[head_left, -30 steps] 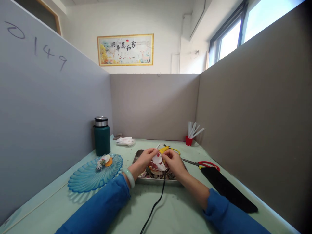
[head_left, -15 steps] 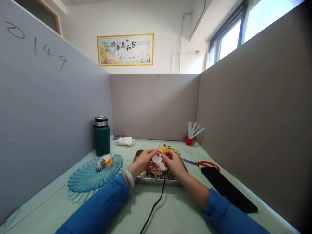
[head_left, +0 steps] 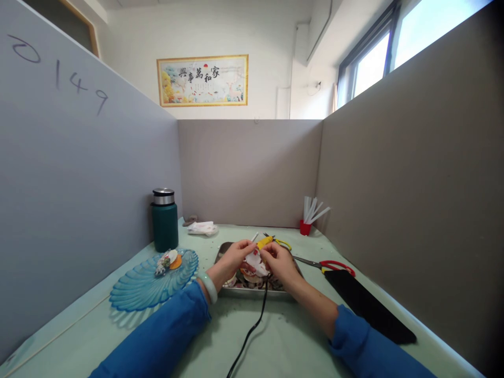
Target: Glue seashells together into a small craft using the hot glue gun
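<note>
Both hands meet over a steel tray [head_left: 226, 247] holding several shells. My left hand [head_left: 232, 260] pinches a white shell [head_left: 255, 261] from the left side, fingers closed on it. My right hand [head_left: 281, 262] is closed on the same shell from the right; a yellow glue gun [head_left: 264, 242] with a white stick pokes out just above it, and I cannot tell whether the hand grips it. A black cord [head_left: 250, 328] runs from under my hands toward me.
A blue shell-shaped glass plate [head_left: 149, 286] with small shells lies at left, beside a green flask [head_left: 164, 220]. Red-handled scissors [head_left: 333, 265] and a black mat [head_left: 366, 304] lie at right. A red cup of white sticks [head_left: 306, 223] and a crumpled tissue [head_left: 201, 227] sit at the back. Partition walls enclose the desk.
The white shell has turned slightly between my fingers; both hands stay in the same place over the tray.
</note>
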Tool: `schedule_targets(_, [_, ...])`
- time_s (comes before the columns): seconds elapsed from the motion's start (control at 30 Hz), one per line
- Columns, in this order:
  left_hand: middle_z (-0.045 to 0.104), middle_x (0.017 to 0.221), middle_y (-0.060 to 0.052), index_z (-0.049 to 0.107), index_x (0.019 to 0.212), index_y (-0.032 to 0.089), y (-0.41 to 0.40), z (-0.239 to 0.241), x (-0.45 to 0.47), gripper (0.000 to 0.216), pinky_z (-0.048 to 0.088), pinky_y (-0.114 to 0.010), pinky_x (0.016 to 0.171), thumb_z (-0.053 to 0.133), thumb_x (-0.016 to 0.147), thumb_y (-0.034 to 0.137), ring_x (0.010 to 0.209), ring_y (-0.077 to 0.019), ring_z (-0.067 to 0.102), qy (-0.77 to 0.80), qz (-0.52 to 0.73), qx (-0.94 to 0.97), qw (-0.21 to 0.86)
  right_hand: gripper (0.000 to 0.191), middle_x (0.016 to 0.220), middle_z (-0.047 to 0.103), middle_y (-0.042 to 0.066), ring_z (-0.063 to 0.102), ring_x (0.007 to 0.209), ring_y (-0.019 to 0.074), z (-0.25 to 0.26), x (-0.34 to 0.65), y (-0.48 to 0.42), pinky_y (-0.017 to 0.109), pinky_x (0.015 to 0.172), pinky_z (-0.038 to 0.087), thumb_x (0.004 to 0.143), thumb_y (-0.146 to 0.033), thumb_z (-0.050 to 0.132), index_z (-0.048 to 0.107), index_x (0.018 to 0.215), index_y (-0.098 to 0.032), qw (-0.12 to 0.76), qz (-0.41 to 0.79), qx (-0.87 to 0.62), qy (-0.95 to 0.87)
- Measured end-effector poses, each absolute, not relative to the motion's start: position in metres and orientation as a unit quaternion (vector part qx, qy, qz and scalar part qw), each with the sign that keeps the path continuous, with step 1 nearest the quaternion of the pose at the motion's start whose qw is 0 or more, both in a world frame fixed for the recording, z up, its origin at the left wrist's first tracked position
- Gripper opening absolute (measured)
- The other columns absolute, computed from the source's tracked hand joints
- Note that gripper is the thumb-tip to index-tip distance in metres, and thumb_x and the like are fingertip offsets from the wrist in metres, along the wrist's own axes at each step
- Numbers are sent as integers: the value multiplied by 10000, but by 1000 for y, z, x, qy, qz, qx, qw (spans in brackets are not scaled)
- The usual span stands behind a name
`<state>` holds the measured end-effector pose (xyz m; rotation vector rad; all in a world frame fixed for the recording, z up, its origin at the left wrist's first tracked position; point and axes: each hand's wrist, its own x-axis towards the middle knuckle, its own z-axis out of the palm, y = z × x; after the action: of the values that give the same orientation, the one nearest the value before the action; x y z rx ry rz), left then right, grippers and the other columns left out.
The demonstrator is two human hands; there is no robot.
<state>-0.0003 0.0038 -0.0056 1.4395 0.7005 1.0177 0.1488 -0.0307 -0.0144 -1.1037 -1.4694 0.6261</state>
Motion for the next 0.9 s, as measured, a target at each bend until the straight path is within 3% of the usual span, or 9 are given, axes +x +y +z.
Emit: schedule_targets(0.9, [529, 638, 5, 569, 782, 138, -7, 3, 0, 363, 448, -194, 453, 646, 681, 477, 515, -86, 503, 320, 417, 650, 549, 216, 537, 537, -37, 508, 427, 102, -17, 149, -30, 199, 411, 355, 758, -382, 543, 527, 724, -170, 543, 258, -479, -640])
